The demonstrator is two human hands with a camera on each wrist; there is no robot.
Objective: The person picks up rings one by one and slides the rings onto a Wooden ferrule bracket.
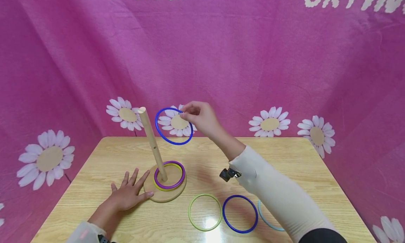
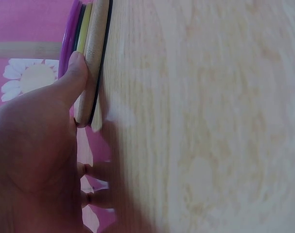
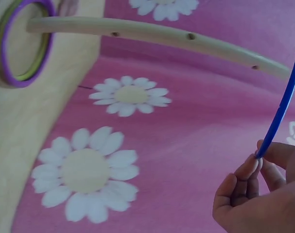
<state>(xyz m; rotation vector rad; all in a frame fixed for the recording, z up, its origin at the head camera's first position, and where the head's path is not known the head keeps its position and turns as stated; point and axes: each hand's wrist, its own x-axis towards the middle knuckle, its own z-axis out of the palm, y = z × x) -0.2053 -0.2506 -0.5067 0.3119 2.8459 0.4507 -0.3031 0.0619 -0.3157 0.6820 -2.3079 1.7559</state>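
Note:
My right hand pinches a blue ring by its edge, raised above the table just right of the wooden peg. In the right wrist view the blue ring is held between thumb and fingertips, near the peg's top end. My left hand lies with spread, straight fingers at the left side of the round wooden base. The left wrist view shows its thumb resting on the edge of the base. A purple ring lies over a yellow ring around the peg's foot.
On the table, in a row at the front, lie a light green ring, a second blue ring and a light blue ring, partly covered by my right sleeve. A pink daisy-patterned cloth hangs around the table.

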